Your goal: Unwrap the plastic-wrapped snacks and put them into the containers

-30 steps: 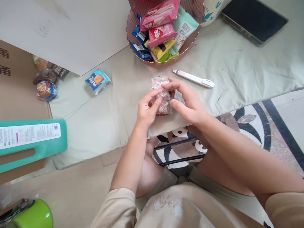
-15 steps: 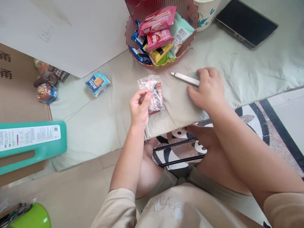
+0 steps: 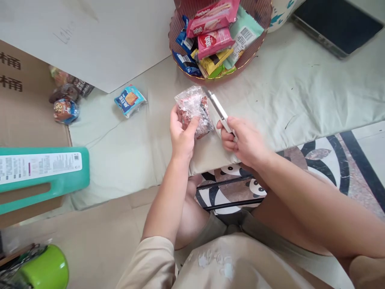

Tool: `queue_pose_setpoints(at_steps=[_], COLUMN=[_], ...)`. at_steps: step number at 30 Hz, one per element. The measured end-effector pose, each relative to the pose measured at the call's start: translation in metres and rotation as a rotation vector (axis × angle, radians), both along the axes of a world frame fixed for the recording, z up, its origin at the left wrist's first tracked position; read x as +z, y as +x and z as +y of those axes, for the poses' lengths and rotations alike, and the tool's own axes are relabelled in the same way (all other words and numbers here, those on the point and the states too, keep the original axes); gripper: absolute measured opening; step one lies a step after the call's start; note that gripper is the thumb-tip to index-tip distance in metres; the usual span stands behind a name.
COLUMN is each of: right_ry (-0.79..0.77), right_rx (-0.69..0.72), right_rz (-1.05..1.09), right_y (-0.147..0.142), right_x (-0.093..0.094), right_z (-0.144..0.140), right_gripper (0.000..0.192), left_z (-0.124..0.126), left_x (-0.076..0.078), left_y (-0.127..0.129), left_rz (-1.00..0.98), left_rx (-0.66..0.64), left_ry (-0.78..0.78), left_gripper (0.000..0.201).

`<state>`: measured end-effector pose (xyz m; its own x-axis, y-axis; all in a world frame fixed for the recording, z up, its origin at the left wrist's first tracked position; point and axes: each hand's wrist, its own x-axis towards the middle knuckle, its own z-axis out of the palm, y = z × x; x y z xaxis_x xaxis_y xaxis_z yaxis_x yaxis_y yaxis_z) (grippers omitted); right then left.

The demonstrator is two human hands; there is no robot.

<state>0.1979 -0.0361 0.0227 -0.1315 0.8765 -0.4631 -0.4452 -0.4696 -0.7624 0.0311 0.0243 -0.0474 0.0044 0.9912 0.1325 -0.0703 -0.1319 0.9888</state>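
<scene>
Left hand (image 3: 183,134) has its grip closed round a clear crinkly snack packet (image 3: 192,109), held up just over the pale green cloth (image 3: 288,92) on the table. Right hand (image 3: 245,140) is wrapped tight on a white box cutter (image 3: 219,109), tip pointing up-left & touching the packet's right edge. Behind them sits a reddish basket (image 3: 254,56) full of wrapped snacks, w/ a blue biscuit pack (image 3: 130,100) lying alone to the left. Teal container (image 3: 45,174) at far left.
</scene>
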Motion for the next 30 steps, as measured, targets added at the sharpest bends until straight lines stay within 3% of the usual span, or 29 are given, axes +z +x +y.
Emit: queue_pose_setpoints(at_steps=[8,15,21,30], right_ry=[-0.001,0.068,0.008,-0.007], right_rx=[0.106,0.134,0.132,0.168], right_rz=[0.002,-0.143,-0.207,-0.292], right_y=[-0.008,-0.008,-0.009,-0.008], right_x=[-0.002,-0.002,-0.001,-0.001], right_z=[-0.002,-0.001,-0.001,-0.003], right_gripper=[0.026,0.026,0.023,0.025], left_z=[0.0,-0.002,-0.004,0.001], left_x=[-0.002,0.0,0.005,0.006], left_y=[0.005,0.011,0.014,0.011], left_rz=[0.106,0.076,0.036,-0.01], left_rx=[-0.04,-0.017,-0.053,0.069], left_ry=[0.057,0.065,0.019,0.031], left_gripper=[0.064,0.06,0.061,0.06])
